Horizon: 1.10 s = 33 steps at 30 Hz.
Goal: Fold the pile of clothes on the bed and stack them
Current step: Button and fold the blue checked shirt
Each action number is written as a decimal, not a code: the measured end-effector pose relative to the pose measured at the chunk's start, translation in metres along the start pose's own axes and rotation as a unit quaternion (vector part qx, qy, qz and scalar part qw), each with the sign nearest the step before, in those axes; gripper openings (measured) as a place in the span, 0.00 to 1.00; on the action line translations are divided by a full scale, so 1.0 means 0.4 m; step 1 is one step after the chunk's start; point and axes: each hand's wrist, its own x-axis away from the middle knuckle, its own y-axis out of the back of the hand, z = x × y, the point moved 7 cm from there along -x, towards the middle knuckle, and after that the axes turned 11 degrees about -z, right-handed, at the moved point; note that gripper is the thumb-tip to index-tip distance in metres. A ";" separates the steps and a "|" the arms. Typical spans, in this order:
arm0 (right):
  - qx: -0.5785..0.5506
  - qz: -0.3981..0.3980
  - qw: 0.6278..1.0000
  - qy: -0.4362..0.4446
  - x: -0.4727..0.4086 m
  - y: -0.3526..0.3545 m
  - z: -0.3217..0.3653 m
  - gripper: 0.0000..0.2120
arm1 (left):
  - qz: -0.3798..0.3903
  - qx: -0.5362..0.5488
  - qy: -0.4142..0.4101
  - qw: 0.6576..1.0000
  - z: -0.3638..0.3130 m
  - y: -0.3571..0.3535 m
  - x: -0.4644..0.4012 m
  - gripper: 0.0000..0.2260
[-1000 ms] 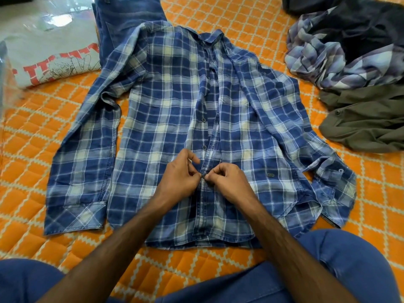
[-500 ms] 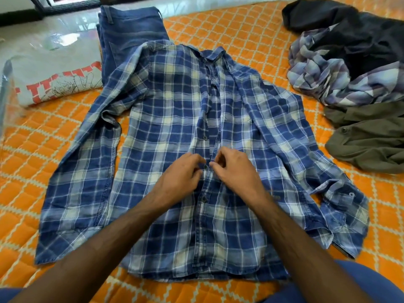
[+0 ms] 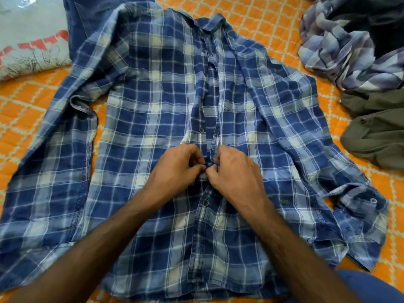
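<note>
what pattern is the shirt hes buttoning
Blue and white plaid shirt, clearest in the head view.

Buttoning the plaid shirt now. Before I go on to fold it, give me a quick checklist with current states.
1. Both hands on the placket: ok. The left hand and right hand pinch the front edges of the blue plaid shirt at mid-chest.
2. Button under the fingers fastened: cannot tell, the fingers hide it.
3. Lower button closed: ok.
4. Upper button closed: not ok, the placket gapes open above the hands.
5. Sleeves flat: not ok. The right sleeve cuff is bunched.
6. Unfolded pile apart from the shirt: ok. The grey-purple plaid garment and olive garment lie clear on orange bedspread.
</note>
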 end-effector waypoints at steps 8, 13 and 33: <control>-0.321 0.084 0.928 -0.171 -0.006 -0.021 -0.089 0.03 | 0.044 0.166 0.114 0.979 0.021 0.012 0.000 0.03; -0.433 0.092 0.874 -0.198 0.005 -0.060 -0.088 0.08 | 0.052 0.241 0.158 0.956 0.035 0.001 0.007 0.03; -0.486 0.055 0.850 -0.197 0.014 -0.068 -0.074 0.03 | 0.013 0.246 0.159 0.956 0.051 -0.009 0.009 0.03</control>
